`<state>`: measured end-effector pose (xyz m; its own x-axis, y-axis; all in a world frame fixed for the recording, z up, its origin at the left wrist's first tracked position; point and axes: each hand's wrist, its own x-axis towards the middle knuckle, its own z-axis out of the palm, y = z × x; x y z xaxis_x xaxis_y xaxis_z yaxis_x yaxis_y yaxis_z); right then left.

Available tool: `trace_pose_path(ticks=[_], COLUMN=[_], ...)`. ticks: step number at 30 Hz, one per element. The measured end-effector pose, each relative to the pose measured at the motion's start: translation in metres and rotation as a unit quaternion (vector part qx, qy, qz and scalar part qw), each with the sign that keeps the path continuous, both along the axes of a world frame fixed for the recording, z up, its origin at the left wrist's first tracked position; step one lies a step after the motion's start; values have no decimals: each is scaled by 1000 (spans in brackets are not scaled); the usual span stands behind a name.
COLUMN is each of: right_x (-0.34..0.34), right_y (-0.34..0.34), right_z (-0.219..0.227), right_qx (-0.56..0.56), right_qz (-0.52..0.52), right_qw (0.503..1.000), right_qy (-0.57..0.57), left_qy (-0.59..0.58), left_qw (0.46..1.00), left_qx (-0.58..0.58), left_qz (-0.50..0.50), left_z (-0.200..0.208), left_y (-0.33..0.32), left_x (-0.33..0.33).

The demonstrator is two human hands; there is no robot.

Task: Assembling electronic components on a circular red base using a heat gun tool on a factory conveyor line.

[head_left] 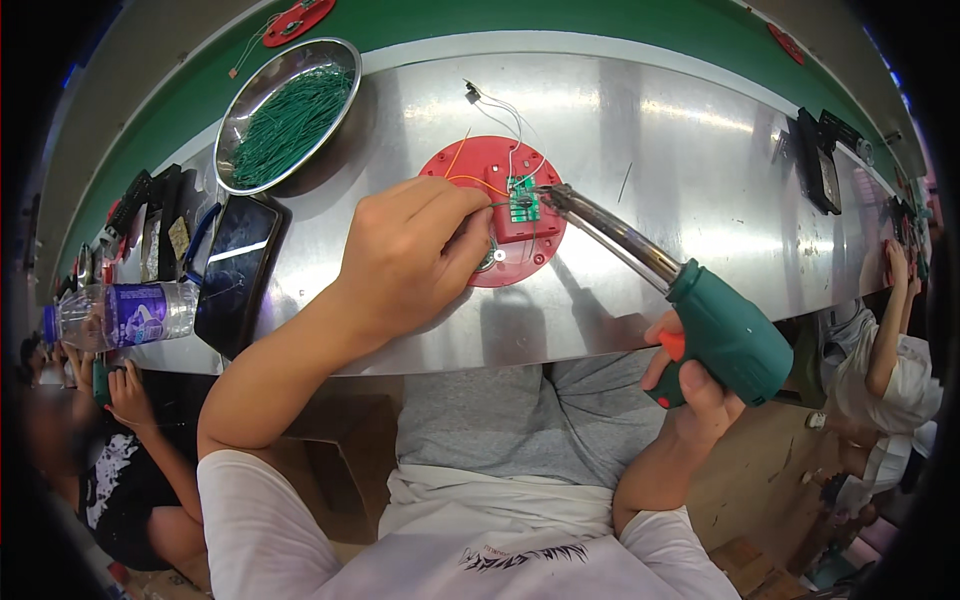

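A red round plastic housing [545, 252] lies on the metal table in front of me, with a small green circuit board [522, 212] on its raised middle part. White and orange wires run from the board, and a small black connector [472, 93] ends the white ones. My left hand [405, 250] is closed in a pinch at the board's left edge, on a thin green wire [499, 204] that reaches onto the board. In my right hand [705, 395] is a green soldering gun [735, 325], a finger by its orange trigger. Its tip touches or hovers just over the board; I cannot tell which.
A steel bowl [350, 62] with many green wires stands at the far left. Below it lie a black phone [237, 265] and a plastic bottle [180, 312]. Dark devices [820, 170] sit at the right. Co-workers are at both sides, one person's hand [128, 392] at left.
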<state>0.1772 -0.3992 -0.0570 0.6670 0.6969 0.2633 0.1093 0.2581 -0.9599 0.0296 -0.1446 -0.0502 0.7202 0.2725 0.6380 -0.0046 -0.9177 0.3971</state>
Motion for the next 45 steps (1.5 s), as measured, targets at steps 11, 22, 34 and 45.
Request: trace_pose_path(ticks=[11, 22, 34, 45], right_x=[-2, 0, 3, -2], right_y=[-5, -6, -7, -5], right_z=[-2, 2, -6, 2], right_qx=[-24, -43, -29, -68], right_qz=[-8, 10, 29, 21], right_qw=[1000, 999, 998, 997], right_qy=[-9, -1, -51, 7], left_qy=[28, 25, 17, 14], left_qw=[1000, 1000, 999, 999], left_qx=[4, 16, 45, 47], left_qz=[4, -4, -4, -8], left_z=[1, 4, 1, 0], left_y=[-1, -1, -2, -1], left_x=[-1, -1, 0, 1])
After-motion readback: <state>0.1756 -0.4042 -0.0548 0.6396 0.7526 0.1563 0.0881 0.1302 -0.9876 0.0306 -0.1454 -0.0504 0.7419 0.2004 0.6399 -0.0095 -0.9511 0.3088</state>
